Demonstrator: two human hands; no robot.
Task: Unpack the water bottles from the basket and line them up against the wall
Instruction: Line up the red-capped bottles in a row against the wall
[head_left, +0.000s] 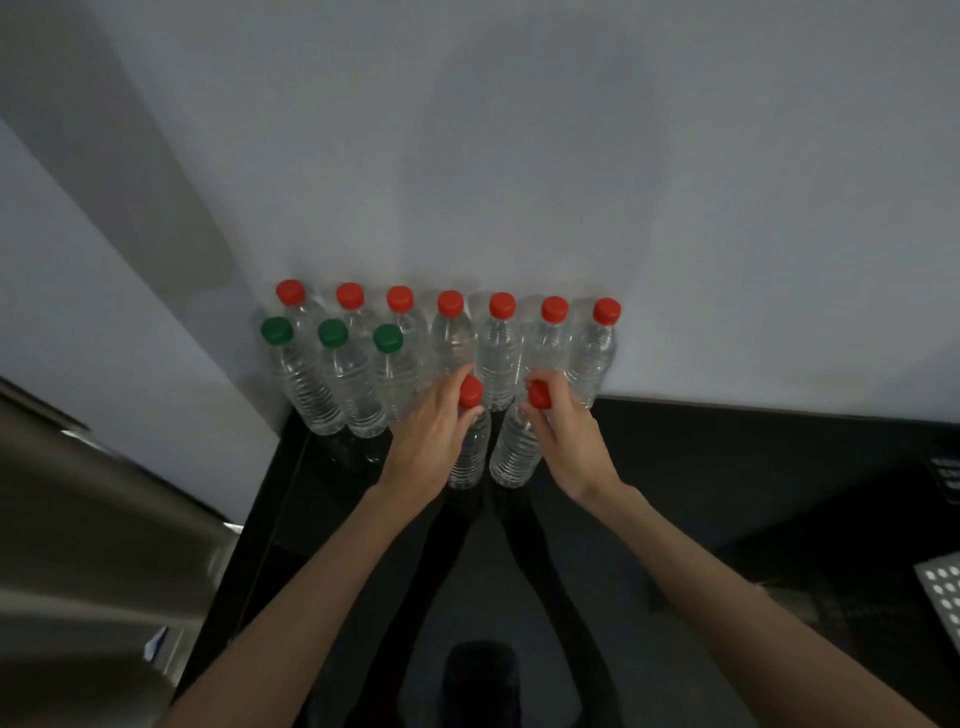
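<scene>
Several clear water bottles with red caps (501, 332) stand in a row against the pale wall (519, 156). Three green-capped bottles (340, 374) stand in front of that row at the left. My left hand (428, 436) grips the neck of a red-capped bottle (470, 447) standing on the black counter (727, 467). My right hand (563, 436) grips the neck of a second red-capped bottle (517, 447) right beside it. Both held bottles stand just in front of the back row. The basket itself is mostly out of view.
A stainless steel appliance (93, 519) fills the left side, next to the counter's left edge. A perforated light-coloured basket corner (943, 592) shows at the right edge. A dark round object (480, 675) sits at the bottom centre between my forearms.
</scene>
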